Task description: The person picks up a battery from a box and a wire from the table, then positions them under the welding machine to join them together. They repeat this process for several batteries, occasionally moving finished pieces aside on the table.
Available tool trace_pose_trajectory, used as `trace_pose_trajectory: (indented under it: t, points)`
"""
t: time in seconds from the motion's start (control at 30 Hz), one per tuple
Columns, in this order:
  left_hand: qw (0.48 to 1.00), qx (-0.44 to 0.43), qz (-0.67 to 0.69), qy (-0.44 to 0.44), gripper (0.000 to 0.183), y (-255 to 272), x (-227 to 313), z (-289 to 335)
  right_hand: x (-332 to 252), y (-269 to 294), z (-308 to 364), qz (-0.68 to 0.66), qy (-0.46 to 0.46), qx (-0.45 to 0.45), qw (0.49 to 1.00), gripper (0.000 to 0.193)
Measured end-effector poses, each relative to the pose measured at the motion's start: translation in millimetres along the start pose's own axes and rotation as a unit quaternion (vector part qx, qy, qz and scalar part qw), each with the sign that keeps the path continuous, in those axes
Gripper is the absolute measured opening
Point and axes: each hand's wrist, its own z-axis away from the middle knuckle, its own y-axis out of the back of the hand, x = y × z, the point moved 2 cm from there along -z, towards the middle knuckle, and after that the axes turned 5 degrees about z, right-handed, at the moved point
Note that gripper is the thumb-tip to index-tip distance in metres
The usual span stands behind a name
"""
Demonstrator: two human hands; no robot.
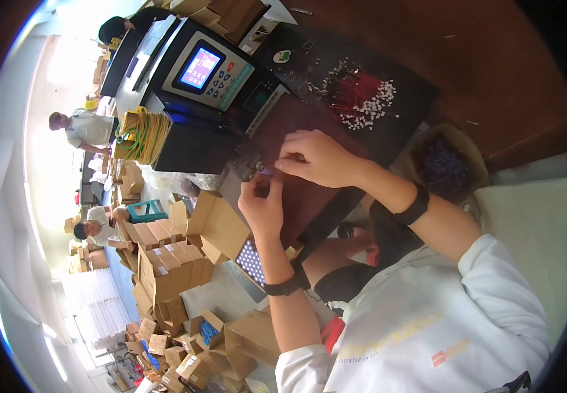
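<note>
A tiny part [265, 171] is sitting right at the front of the black machine [195, 141], between the two hands. It is too small and blurry to say what it is, and I cannot tell which way its long side is pointing. It may be a short piece of wire.

The right hand [316, 157] is reaching in from the right, with its fingertips pinching together at the tiny part. The left hand [262, 206] is coming up from below, with its fingers curling up to the same spot. I cannot tell if the left hand is really gripping the part or only touching it. Each wrist is wearing a black band.

The machine is standing on a dark counter [388, 111]. It has a slanting panel with a glowing screen [200, 67] and buttons beside it. A roll of yellow and green wire [141, 134] is sitting on the left side of the machine.

Farther back on the counter, a bunch of red wires with white ends [362, 98] is lying well apart from the hands.

Below the counter, on the left, many brown cardboard boxes [165, 262] are piling up. Other people are working far off on the left.
</note>
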Motion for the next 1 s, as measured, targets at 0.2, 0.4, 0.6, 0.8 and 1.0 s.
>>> trace_pose_trajectory:
  t: [0.2, 0.4, 0.6, 0.8, 1.0]
  points:
    - [0.995, -0.009, 0.103, -0.005, 0.017, 2, -6, 4, -11, 73, 45, -0.132, -0.095, 0.034, 0.986, 0.015]
    - [0.988, 0.085, 0.127, 0.021, 0.015, 43, -11, 30, 11, 177, 144, -0.012, -0.228, 0.115, 0.967, 0.016]
    - [0.98, 0.079, -0.034, 0.181, 0.018, 111, -65, 92, 69, 219, 235, 0.251, -0.314, 0.102, 0.91, 0.012]
    - [0.946, 0.01, -0.302, 0.121, 0.027, 106, -88, 124, 76, 177, 186, 0.226, -0.26, 0.145, 0.927, 0.01]
    - [0.92, 0.092, -0.364, 0.112, 0.031, 99, -94, 122, 118, 124, 119, 0.277, -0.193, 0.153, 0.929, 0.013]
